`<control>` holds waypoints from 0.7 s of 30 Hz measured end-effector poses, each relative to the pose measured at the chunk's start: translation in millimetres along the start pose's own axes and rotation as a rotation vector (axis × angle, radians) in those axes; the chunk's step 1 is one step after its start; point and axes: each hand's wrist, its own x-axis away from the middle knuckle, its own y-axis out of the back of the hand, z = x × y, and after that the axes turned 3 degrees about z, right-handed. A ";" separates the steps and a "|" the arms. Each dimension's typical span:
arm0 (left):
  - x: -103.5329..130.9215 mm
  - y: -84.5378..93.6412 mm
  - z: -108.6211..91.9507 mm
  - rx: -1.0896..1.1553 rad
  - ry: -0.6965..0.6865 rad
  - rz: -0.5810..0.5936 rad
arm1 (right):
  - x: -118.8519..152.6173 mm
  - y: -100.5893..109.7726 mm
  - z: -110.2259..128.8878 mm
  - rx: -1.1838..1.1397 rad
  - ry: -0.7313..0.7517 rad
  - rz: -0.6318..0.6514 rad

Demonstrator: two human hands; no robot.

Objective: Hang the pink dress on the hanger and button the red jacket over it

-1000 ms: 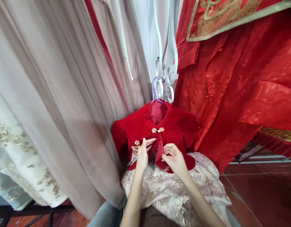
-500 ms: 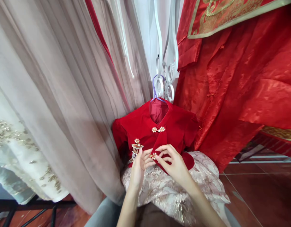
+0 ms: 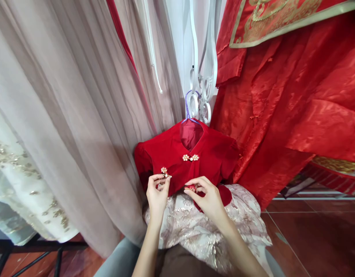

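A short-sleeved red velvet jacket (image 3: 171,154) hangs on a purple hanger (image 3: 186,100). White-and-gold flower clasps (image 3: 191,157) join its front below the collar. My left hand (image 3: 158,194) is closed in a pinch on the beaded brooch (image 3: 164,171) at the jacket's left side, its fingers covering the lower part. Between thumb and fingers of my right hand (image 3: 208,192) is the jacket's front edge with a small gold clasp piece (image 3: 190,188), partly hidden. A gap with red velvet behind it separates the hands.
A pale brocade skirt (image 3: 195,231) lies under the jacket, across my lap. Long beige drapes (image 3: 87,127) hang at left, red satin garments (image 3: 270,107) at right. A white scrolled metal stand (image 3: 205,86) rises behind. Red floor tiles (image 3: 316,238) show at lower right.
My left hand has left the front edge and moved left to the brooch, closing on it. The right hand still grips the edge by the clasp piece, now turned over somewhat.
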 end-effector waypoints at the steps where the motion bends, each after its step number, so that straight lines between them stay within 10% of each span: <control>1: -1.6 -1.8 0.6 -0.017 -0.010 -0.004 | 0.9 -1.7 0.9 -0.001 0.007 0.011; 21: -12.5 7.2 -4.0 0.201 -0.004 0.013 | -46.8 -49.5 4.3 -0.130 0.186 0.117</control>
